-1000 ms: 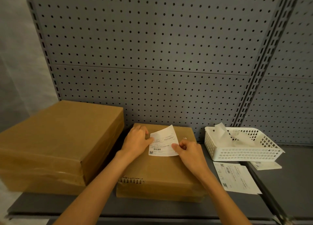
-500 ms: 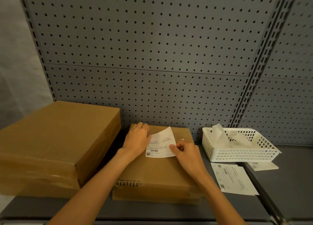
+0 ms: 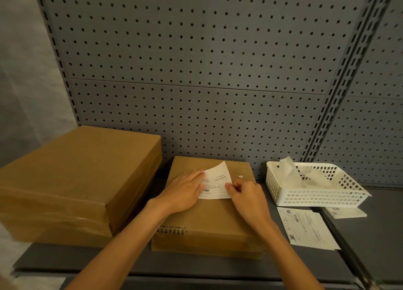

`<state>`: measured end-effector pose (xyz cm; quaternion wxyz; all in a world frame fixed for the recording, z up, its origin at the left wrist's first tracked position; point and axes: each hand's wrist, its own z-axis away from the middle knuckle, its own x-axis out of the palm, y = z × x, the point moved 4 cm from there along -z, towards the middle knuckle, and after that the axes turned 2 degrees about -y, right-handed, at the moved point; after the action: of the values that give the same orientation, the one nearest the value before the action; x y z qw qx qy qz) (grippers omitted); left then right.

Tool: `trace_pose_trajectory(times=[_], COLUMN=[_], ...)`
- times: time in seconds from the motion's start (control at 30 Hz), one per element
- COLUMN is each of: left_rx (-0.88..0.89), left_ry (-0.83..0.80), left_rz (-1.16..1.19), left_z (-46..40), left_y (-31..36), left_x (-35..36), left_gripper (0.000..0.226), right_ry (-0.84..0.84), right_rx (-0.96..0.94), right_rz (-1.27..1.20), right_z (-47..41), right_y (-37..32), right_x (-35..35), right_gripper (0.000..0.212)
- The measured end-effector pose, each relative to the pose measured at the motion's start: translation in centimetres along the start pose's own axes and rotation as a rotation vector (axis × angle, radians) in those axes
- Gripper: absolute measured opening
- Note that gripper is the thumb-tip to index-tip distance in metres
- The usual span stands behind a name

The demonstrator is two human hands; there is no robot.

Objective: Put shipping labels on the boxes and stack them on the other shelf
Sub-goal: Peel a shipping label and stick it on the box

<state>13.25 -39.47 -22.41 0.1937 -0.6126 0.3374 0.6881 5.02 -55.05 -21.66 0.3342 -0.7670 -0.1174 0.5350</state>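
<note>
Fingers (image 3: pixel 197 176) flat on one label (image 3: pixel 216 181); two boxes (image 3: pixel 209 220), one basket (image 3: pixel 314 186).

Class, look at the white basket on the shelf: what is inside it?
The white basket holds crumpled translucent backing strips, one poking above its rim. Whatever lies on its floor beneath them is hidden by its walls.

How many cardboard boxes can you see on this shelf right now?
2. The big box sits at the left; the flat box lies in the middle under both hands, its label half stuck down. The big one may be a stack; unclear.
</note>
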Motion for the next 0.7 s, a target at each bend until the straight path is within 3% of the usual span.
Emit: trace_pose_trajectory(times=[0.37, 0.57, 0.7], left_rx=[-0.014, -0.038, -0.087], left_ry=[-0.020, 0.066, 0.119], left_rz=[-0.007, 0.021, 0.071], left_z=[0.4, 0.6, 0.7], left_y=[0.0, 0.0, -0.3], left_x=[0.4, 0.3, 0.1], left_gripper=[0.052, 0.053, 0.050], right_ry=[0.068, 0.135, 0.264], right_rx=[-0.025, 0.010, -0.120], right_rz=[0.139, 0.189, 0.281], right_z=[0.2, 0.5, 0.6], right_y=[-0.6, -0.8, -2.0], right_x=[0.1, -0.7, -1.2], right_gripper=[0.039, 0.046, 0.025])
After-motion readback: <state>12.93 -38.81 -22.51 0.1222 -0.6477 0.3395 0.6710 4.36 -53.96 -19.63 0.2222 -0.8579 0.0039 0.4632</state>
